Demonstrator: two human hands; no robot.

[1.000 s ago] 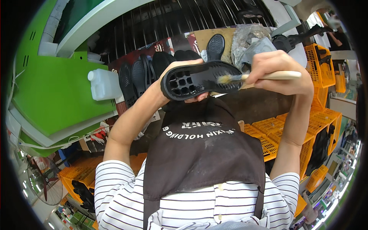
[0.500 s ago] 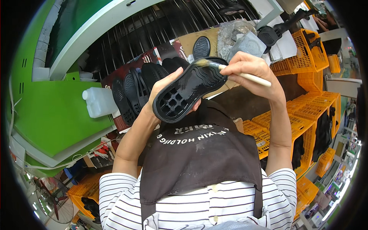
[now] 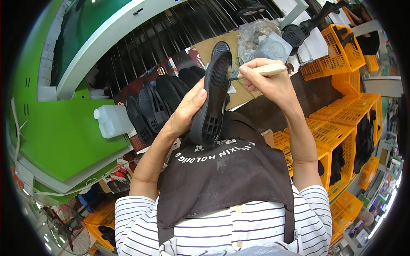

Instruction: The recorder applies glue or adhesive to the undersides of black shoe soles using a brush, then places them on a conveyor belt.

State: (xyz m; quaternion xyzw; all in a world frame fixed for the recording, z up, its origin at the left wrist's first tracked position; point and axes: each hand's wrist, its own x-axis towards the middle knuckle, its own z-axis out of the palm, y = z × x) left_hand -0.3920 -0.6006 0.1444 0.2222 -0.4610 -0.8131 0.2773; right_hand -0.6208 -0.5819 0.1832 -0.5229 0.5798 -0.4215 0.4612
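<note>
My left hand is closed on the edge of a black shoe sole, its thumb lying along the rim. The sole is tilted on its side, its hollow face with wavy ridges and a heel grid turned to the right. In my right hand is a paintbrush with a pale handle, pinched between thumb and fingers. Its bristles are at the sole's right edge; whether they touch cannot be made out. Another black sole lies behind the held one, mostly hidden by it.
Several black soles stand in a row on the cardboard-covered bench. A whitish plastic jug is on the green machine at left. A clear square container sits at the back right. Orange crates are stacked to the right.
The sole has been turned from facing up to an edge-on tilt, its toe swinging left. My right hand has moved slightly left and down, the brush leaving the sole's inside for its right edge.
</note>
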